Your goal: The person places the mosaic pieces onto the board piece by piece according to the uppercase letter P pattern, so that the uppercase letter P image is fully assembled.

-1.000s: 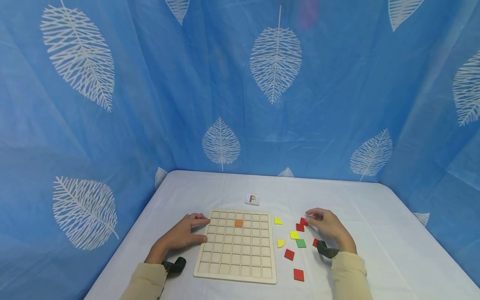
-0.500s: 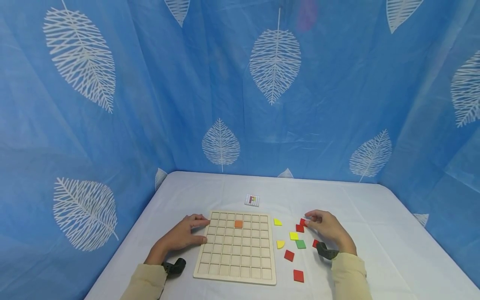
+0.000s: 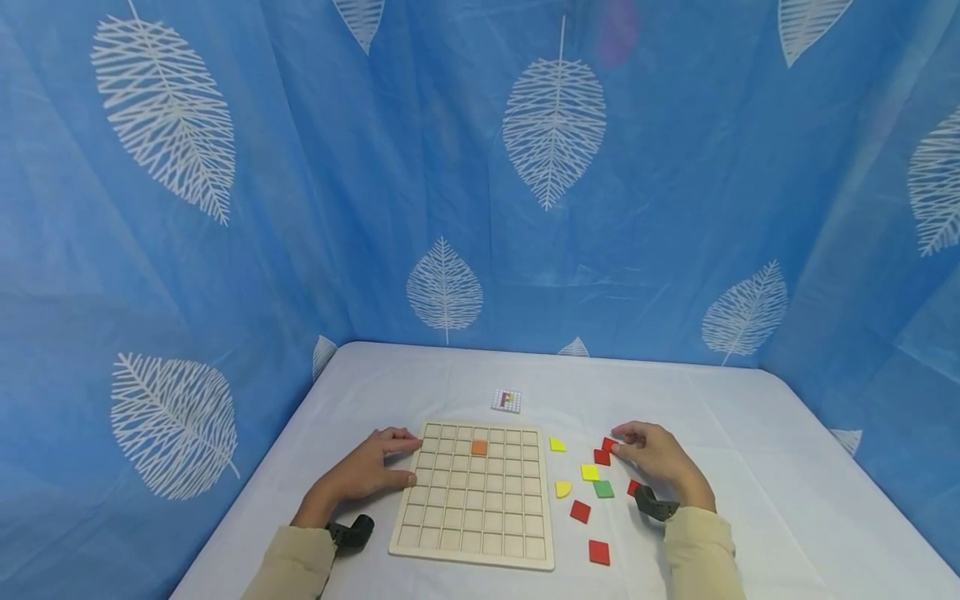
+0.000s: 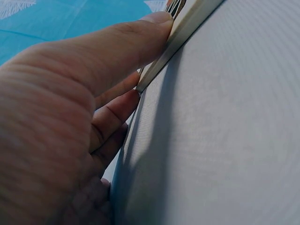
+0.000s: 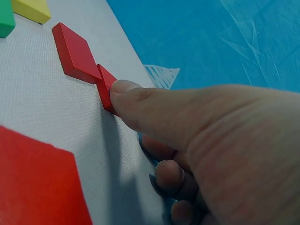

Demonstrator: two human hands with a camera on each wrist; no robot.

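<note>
My left hand (image 3: 369,463) touches the left side of a square wooden grid board (image 3: 472,560), thumb and fingers spread along its edge. In the left wrist view the thumb (image 4: 152,23) lies against the board's rim. One orange square tile (image 3: 479,447) sits in a cell of the board's second row. On the right, my right hand (image 3: 657,454) pinches a red square tile (image 3: 609,445) at its edge. The right wrist view shows the thumb (image 5: 124,88) on this tile, the index fingertip hidden behind. A second red tile (image 5: 77,54) meets it at a corner.
Yellow (image 3: 590,472) and green (image 3: 603,489) square tiles lie near two yellow quarter-round tiles (image 3: 563,489). More red tiles (image 3: 599,552) lie toward the front, one by the right wrist strap. A small pattern card (image 3: 506,401) is behind the board. Blue leaf-print curtains (image 3: 480,167) enclose the table.
The head view has shifted very slightly. Both hands, the board and the tiles keep their places.
</note>
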